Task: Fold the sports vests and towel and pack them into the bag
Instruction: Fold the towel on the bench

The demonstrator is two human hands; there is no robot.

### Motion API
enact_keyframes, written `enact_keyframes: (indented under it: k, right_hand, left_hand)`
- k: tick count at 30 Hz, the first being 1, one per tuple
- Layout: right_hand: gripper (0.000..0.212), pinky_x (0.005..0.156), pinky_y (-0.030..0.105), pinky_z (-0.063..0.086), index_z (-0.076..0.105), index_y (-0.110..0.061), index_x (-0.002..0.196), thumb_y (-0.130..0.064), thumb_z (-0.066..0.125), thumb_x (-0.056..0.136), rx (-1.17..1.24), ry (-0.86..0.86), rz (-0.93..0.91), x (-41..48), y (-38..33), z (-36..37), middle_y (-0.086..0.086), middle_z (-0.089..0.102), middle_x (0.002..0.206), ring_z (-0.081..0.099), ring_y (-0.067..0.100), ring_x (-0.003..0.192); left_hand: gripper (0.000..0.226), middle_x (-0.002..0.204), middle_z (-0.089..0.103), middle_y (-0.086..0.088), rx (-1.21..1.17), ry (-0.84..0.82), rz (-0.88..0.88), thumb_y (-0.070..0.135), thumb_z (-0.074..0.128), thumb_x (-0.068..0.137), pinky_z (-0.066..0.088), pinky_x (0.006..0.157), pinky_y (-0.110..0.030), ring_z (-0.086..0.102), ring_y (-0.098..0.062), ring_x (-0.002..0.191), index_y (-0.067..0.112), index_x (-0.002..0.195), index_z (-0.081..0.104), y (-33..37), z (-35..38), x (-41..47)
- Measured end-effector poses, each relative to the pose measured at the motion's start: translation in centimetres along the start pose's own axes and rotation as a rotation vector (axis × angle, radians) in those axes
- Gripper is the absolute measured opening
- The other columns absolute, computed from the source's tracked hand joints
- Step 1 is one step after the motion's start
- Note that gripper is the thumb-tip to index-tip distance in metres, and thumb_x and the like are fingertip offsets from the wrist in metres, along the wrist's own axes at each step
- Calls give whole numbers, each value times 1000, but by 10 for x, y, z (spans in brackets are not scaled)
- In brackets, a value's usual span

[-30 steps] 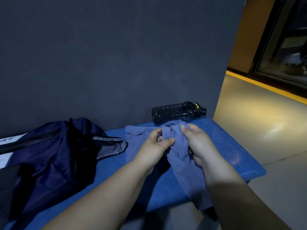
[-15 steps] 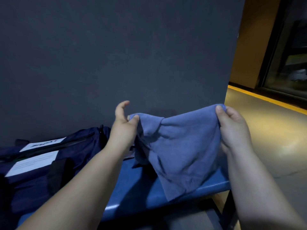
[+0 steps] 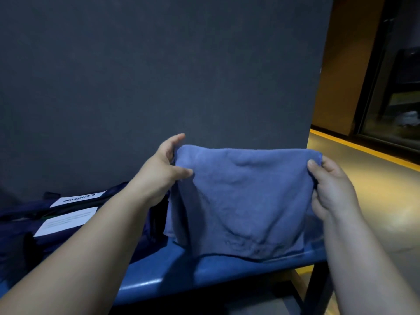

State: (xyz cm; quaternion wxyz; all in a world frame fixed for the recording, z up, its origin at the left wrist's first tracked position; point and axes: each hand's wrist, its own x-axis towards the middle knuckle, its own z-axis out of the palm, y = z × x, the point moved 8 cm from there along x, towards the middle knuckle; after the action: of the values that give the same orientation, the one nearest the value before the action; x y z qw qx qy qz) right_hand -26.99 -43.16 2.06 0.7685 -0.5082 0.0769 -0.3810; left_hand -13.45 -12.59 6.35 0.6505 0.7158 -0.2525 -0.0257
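Note:
A blue towel [image 3: 243, 201] hangs spread out in the air above the blue bench [image 3: 204, 271]. My left hand [image 3: 163, 171] pinches its top left corner and my right hand [image 3: 329, 187] pinches its top right corner, so the top edge is stretched flat between them. The towel's lower edge hangs just over the bench seat. A dark navy bag [image 3: 34, 228] with white labels lies on the bench at the left, partly hidden behind my left forearm. No sports vests can be made out.
A dark grey wall [image 3: 159, 76] stands right behind the bench. To the right is a shiny floor [image 3: 375, 201] with a yellow line and a dark glass door. The bench ends just right of the towel.
Both hands lifted the bunched towel off the bench and pulled apart, stretching it out flat. The towel now hides the water bottle seen one second ago.

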Motion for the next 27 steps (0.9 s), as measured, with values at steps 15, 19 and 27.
enact_keyframes:
  k: [15, 19, 27]
  right_hand:
    - [32, 58, 21, 49, 50, -23, 92, 7, 62, 87, -116, 96, -24, 3, 1, -16, 2, 60, 78, 57, 11, 67]
    - [40, 79, 21, 52, 63, -33, 111, 1, 63, 89, -409, -1, -184, -2, -17, -8, -2, 68, 102, 63, 4, 84]
    - [13, 65, 9, 28, 73, -15, 99, -18, 68, 88, -1106, 141, -588, -20, -52, 1, -1, 62, 90, 43, 1, 80]
  left_hand:
    - [34, 101, 69, 3, 187, 253, -19, 1, 67, 84, 51, 82, -28, 64, -13, 92, 25, 108, 68, 6, -19, 9]
    - [26, 98, 71, 2, 353, 301, -44, 6, 68, 84, 55, 92, -39, 68, -16, 94, 26, 101, 70, 0, -30, 10]
    - [10, 83, 72, 4, 424, 381, -7, 16, 67, 88, 51, 75, -31, 66, -13, 82, 24, 85, 73, 4, -39, -7]
